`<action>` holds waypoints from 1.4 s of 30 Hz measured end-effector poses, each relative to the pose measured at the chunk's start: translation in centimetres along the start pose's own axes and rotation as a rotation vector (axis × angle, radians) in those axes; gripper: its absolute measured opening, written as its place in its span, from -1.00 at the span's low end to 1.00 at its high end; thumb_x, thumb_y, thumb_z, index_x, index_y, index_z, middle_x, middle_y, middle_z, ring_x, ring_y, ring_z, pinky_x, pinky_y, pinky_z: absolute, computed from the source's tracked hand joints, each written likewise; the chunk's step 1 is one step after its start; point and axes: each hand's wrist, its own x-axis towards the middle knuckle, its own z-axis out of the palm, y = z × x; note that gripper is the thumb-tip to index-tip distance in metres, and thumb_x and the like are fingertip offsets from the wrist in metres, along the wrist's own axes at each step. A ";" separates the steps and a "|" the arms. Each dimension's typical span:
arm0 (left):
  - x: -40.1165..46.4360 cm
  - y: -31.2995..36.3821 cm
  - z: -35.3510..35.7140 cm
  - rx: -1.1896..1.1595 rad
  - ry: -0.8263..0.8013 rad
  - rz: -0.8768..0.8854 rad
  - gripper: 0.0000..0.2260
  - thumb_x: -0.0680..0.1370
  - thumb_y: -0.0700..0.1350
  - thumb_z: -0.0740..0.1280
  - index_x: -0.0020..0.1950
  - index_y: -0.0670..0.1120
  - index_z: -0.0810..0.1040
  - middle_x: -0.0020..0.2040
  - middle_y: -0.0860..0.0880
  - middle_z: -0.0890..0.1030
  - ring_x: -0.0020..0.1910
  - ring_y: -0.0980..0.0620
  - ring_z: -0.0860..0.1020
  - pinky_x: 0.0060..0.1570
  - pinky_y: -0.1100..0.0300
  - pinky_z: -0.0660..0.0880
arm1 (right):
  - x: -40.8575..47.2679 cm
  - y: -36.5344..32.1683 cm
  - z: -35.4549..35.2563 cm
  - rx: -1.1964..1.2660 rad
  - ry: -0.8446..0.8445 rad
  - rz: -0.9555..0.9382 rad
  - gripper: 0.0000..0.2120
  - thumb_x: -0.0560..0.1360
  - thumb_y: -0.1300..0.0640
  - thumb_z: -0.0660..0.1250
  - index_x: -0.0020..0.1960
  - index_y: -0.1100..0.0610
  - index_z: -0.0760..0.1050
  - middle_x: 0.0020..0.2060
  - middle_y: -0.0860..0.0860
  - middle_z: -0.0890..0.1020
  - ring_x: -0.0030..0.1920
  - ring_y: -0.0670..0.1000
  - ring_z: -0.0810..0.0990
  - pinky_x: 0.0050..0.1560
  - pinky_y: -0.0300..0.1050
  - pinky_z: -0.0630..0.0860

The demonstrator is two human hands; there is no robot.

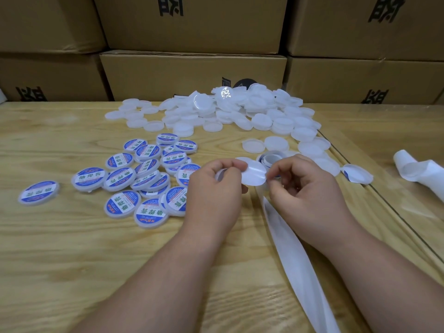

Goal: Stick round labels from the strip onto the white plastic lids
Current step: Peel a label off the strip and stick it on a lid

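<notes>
Illumination is even, soft and moderately bright, from overhead. Shadows under the forearms on the bench (72, 248) are faint and diffuse. A glare patch sits on one lid (225, 93) atop the far pile. Wide-angle distortion bows the cardboard boxes (192, 73) and the frame edges. Focus is slightly soft throughout; printed label text is blurred.

Wooden table (72, 260) carries labelled lids (134, 179), plain lids (228, 111), backing strip (295, 260).

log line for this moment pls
step: peeling label | left hand: holds backing strip | right hand: pinches round label | labelled lids: left | blank lids: far
</notes>
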 end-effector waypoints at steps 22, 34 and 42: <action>1.0 -0.4 0.0 -0.236 -0.114 -0.075 -0.65 0.49 -0.08 0.36 0.25 0.17 0.44 -0.29 0.13 0.57 -0.32 0.12 0.51 -0.34 0.23 0.43 | 0.1 -0.9 -0.4 0.249 0.135 0.167 -0.83 0.51 0.30 0.41 -0.22 0.11 0.56 -0.46 -0.09 0.46 -0.46 -0.16 0.39 -0.42 -0.36 0.38; 1.0 -0.1 0.0 -0.366 -0.124 -0.091 -0.86 0.70 -0.22 0.20 0.13 -0.03 0.51 0.03 0.03 0.74 -0.03 -0.05 0.73 -0.29 0.20 0.61 | 0.7 -0.5 -0.8 0.556 0.101 0.439 -0.75 0.52 0.22 0.34 -0.31 0.02 0.53 -0.53 -0.08 0.32 -0.51 -0.05 0.19 -0.47 -0.15 0.16; 1.1 0.1 -0.5 -0.609 -0.295 -0.130 -0.65 0.63 -0.22 -0.03 0.23 -0.07 0.50 0.00 -0.22 0.69 -0.07 -0.13 0.63 -0.21 0.08 0.51 | 1.0 -0.3 -0.9 0.678 -0.253 0.606 -0.71 0.40 0.10 0.37 -0.41 0.01 0.33 -0.51 -0.05 0.18 -0.52 -0.08 0.08 -0.53 -0.25 0.02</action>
